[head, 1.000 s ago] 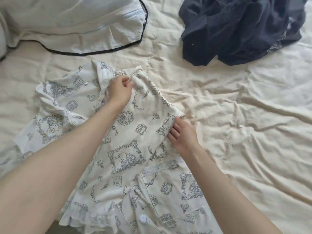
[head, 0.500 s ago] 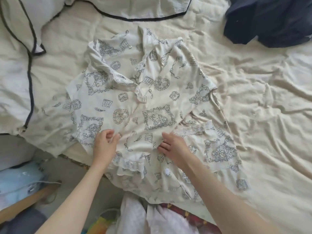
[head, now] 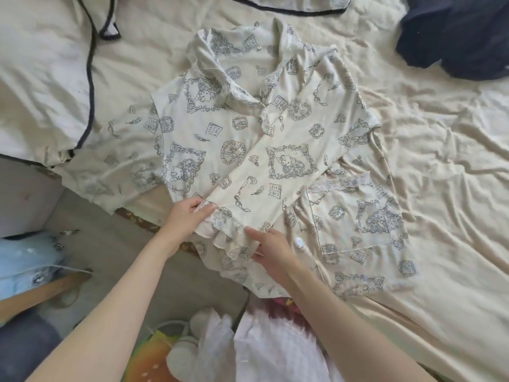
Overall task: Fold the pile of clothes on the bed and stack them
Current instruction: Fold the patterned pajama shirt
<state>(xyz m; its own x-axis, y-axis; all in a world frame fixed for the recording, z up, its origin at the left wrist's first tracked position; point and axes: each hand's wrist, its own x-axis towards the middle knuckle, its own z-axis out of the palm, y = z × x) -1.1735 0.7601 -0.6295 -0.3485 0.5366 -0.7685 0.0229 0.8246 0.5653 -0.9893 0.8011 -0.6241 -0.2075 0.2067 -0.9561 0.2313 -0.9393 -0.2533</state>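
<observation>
A cream pyjama shirt with a grey cartoon print lies front-up on the bed near its front edge. Its right sleeve is folded diagonally across the chest, the lace cuff pointing toward me. My left hand pinches the lace cuff at its left corner. On the cuff's right side, my right hand rests with fingers mostly straight, thumb under the frill. The shirt's other sleeve lies spread to the left. A dark navy garment sits crumpled at the far right of the bed.
A cream pillow with dark piping lies at the left, another at the top. The wrinkled cream sheet stretches right. Below the bed edge are a grey floor, white cloth and colourful items, and light blue fabric.
The right sleeve has been drawn diagonally across the shirt's front. Both hands moved from the shirt's collar and side down to its lower part and now hold the lace cuff.
</observation>
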